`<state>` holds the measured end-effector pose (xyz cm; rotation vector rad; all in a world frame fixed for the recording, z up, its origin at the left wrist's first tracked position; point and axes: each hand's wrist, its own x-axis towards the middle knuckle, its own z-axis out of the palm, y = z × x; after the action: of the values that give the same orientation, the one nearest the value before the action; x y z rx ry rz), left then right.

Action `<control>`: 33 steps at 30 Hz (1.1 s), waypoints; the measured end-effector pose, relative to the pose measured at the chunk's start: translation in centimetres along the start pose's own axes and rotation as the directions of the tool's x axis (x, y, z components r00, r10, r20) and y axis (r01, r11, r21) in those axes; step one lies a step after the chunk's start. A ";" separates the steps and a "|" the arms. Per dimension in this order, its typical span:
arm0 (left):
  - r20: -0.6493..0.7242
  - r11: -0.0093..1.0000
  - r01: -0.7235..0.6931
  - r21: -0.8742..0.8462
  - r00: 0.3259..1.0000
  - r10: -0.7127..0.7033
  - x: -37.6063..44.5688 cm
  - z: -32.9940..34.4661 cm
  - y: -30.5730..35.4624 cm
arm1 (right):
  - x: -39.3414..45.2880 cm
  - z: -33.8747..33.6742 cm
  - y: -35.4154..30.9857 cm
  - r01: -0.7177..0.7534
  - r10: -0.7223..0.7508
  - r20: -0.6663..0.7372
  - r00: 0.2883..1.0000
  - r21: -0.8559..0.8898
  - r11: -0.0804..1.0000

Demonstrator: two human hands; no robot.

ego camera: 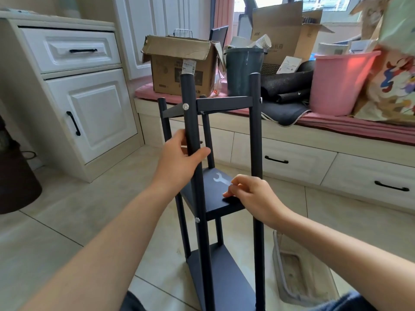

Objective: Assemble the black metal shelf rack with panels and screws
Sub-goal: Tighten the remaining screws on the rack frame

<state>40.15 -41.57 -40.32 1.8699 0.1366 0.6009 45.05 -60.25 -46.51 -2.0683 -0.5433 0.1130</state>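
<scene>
looking down, i see my right hand (251, 194) at centre frame pinching the handle of a small silver wrench (221, 178) that lies on the middle panel (215, 198) of the black rack (224, 261). my left hand (179, 158) is curled round the rack's front left post (190, 122), just above. farther back, upper frame, a cardboard box (182, 63), a green bin (243, 70) and a pink bucket (341, 81) sit on the window bench (336, 126).

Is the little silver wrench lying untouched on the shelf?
No, the right hand pinches the end of the wrench on the middle shelf panel.
</scene>
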 end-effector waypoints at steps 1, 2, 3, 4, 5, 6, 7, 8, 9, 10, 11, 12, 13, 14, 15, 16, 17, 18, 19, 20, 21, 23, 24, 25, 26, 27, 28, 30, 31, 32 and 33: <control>0.016 0.999 0.015 0.047 1.000 -0.016 -0.4 0.1 -0.3 | 0.0 0.0 0.2 0.002 -0.002 0.003 1.000 -0.011 1.000; 0.037 0.994 0.034 0.104 0.999 -0.038 -0.9 0.2 -0.6 | 0.0 0.1 0.4 0.010 -0.010 0.002 1.000 -0.024 1.000; 0.055 0.984 0.050 0.173 0.997 -0.061 -1.6 0.5 -0.8 | -0.1 0.2 0.6 0.024 -0.024 -0.003 1.000 -0.035 0.999; 0.065 0.963 0.064 0.261 0.994 -0.083 -2.4 0.8 -1.1 | -0.1 0.3 0.8 0.045 -0.045 -0.009 0.999 -0.049 0.998; 0.067 0.926 0.076 0.370 0.992 -0.109 -3.3 1.1 -1.5 | -0.1 0.5 0.9 0.070 -0.071 -0.017 0.997 -0.061 0.996; 0.069 0.867 0.099 0.488 0.986 -0.152 -4.2 1.4 -2.0 | -0.1 0.6 1.0 0.092 -0.094 -0.024 0.995 -0.067 0.994; 0.078 0.804 0.134 0.579 0.973 -0.218 -5.2 1.7 -2.5 | -0.1 0.7 1.1 0.109 -0.111 -0.029 0.993 -0.067 0.992; 0.101 0.762 0.177 0.623 0.948 -0.303 -6.2 1.9 -3.1 | 0.1 0.8 1.2 0.120 -0.123 -0.034 0.992 -0.065 0.991; 0.136 0.751 0.236 0.617 0.908 -0.397 -7.2 2.1 -3.6 | 0.2 0.8 1.2 0.127 -0.130 -0.038 0.991 -0.062 0.990; 0.174 0.758 0.314 0.572 0.856 -0.486 -8.1 2.4 -4.2 | 0.4 0.7 1.2 0.132 -0.134 -0.041 0.990 -0.058 0.990; 0.211 0.770 0.390 0.506 0.809 -0.549 -8.9 2.9 -4.7 | 0.6 0.7 1.3 0.136 -0.139 -0.042 0.989 -0.052 0.989; 0.234 0.782 0.445 0.436 0.783 -0.577 -9.5 3.4 -5.3 | 0.8 0.6 1.3 0.141 -0.143 -0.043 0.989 -0.047 0.989; 0.237 0.792 0.477 0.381 0.778 -0.583 -9.9 4.0 -5.9 | 1.0 0.6 1.4 0.148 -0.150 -0.043 0.988 -0.046 0.988; 0.224 0.801 0.489 0.345 0.786 -0.577 -10.2 4.5 -6.4 | 1.1 0.6 1.4 0.155 -0.157 -0.043 0.987 -0.049 0.987; 0.213 0.813 0.485 0.323 0.799 -0.562 -10.3 4.8 -6.8 | 1.3 0.6 1.5 0.161 -0.164 -0.043 0.986 -0.052 0.986; 0.212 0.823 0.477 0.309 0.809 -0.548 -10.3 5.0 -7.1 | 1.5 0.5 1.6 0.161 -0.164 -0.044 0.986 -0.051 0.986; 0.223 0.832 0.470 0.294 0.813 -0.538 -10.1 5.1 -7.4 | 1.7 0.5 1.8 0.158 -0.160 -0.047 0.986 -0.044 0.986; 0.244 0.841 0.466 0.274 0.812 -0.529 -9.8 5.2 -7.7 | 2.0 0.4 1.9 0.154 -0.156 -0.052 0.986 -0.032 0.988; 0.269 0.847 0.468 0.251 0.807 -0.526 -9.6 5.3 -7.8 | 2.1 0.2 2.0 0.155 -0.155 -0.057 0.986 -0.016 0.988; 0.282 0.850 0.474 0.231 0.803 -0.524 -9.3 5.3 -7.8 | 2.3 0.1 2.0 0.158 -0.158 -0.064 0.985 -0.006 0.987; 0.284 0.853 0.476 0.216 0.805 -0.521 -8.9 5.4 -7.7 | 2.4 0.0 2.0 0.162 -0.161 -0.075 0.984 0.005 0.987; 0.276 0.863 0.469 0.190 0.818 -0.505 -7.9 5.7 -7.5 | 2.8 -0.2 1.9 0.179 -0.179 -0.123 0.976 -0.009 0.984; 0.269 0.867 0.468 0.170 0.825 -0.498 -7.3 6.0 -7.5 | 2.9 -0.3 1.8 0.192 -0.197 -0.156 0.968 -0.043 0.980; 0.261 0.868 0.475 0.146 0.828 -0.497 -6.7 6.2 -7.5 | 3.0 -0.4 1.8 0.194 -0.205 -0.191 0.960 -0.075 0.978; 0.255 0.865 0.488 0.117 0.827 -0.501 -6.2 6.5 -7.4 | 3.0 -0.6 1.7 0.177 -0.192 -0.225 0.955 -0.086 0.980; 0.251 0.859 0.504 0.086 0.823 -0.509 -5.7 6.6 -7.4 | 2.9 -0.7 1.7 0.149 -0.165 -0.249 0.954 -0.081 0.985; 0.255 0.857 0.512 0.059 0.822 -0.509 -5.2 6.8 -7.4 | 2.7 -0.9 1.8 0.120 -0.134 -0.260 0.956 -0.068 0.990; 0.279 0.864 0.503 0.028 0.826 -0.490 -4.7 6.9 -7.5 | 2.0 -1.3 2.3 0.061 -0.067 -0.244 0.967 -0.032 0.998; 0.293 0.867 0.497 0.014 0.827 -0.479 -4.6 7.0 -7.5 | 1.5 -1.5 2.7 0.040 -0.045 -0.227 0.973 -0.027 0.999; 0.309 0.870 0.494 -0.003 0.828 -0.469 -4.5 7.2 -7.6 | 1.0 -1.7 3.2 0.031 -0.038 -0.212 0.976 -0.037 0.999; 0.324 0.872 0.489 -0.017 0.828 -0.458 -4.5 7.5 -7.7 | 0.4 -1.9 3.6 0.034 -0.044 -0.198 0.979 -0.056 0.998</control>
<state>41.19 -46.64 -50.79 1.7185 0.3471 -0.0354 47.15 -63.20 -48.44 -2.0896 -0.4670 -0.1317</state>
